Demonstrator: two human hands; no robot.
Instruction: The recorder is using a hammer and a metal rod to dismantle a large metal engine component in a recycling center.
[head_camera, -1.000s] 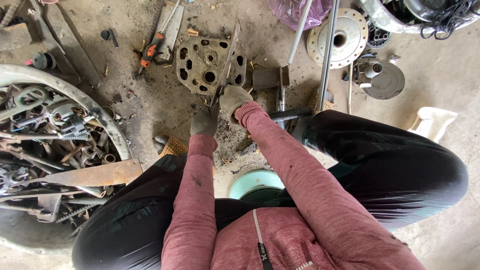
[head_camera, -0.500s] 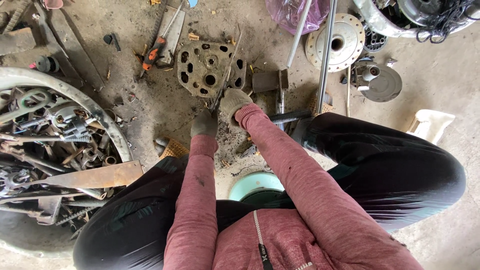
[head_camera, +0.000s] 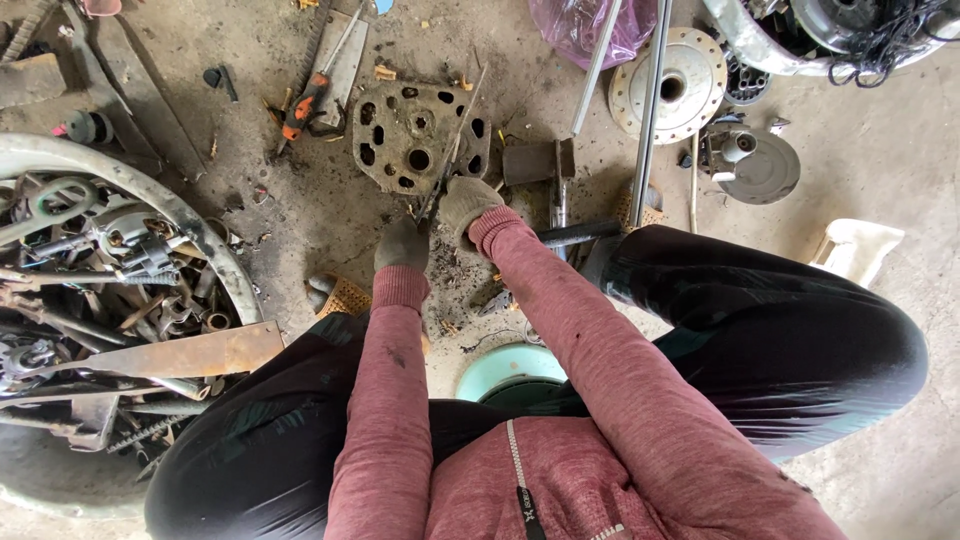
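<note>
I squat over a dirty concrete floor in dark trousers and a pink long-sleeved top. Both hands wear grimy gloves. My left hand (head_camera: 402, 245) and my right hand (head_camera: 465, 204) close together around the near end of a thin metal rod (head_camera: 452, 150). The rod slants away over a rusty perforated metal plate (head_camera: 415, 135) lying flat just beyond my hands. What the rod's far tip touches is unclear.
A large tub of scrap metal parts (head_camera: 100, 300) fills the left. An orange-handled screwdriver (head_camera: 305, 105) lies far left of the plate. A hammer (head_camera: 545, 170), long steel rods (head_camera: 650, 100), a round wheel hub (head_camera: 670, 85) and a white container (head_camera: 858, 250) lie right. A teal bowl (head_camera: 505, 372) sits between my legs.
The view has tilted so the plate and hands sit slightly lower in frame. Both hands keep their hold on the rod with hardly any shift.
</note>
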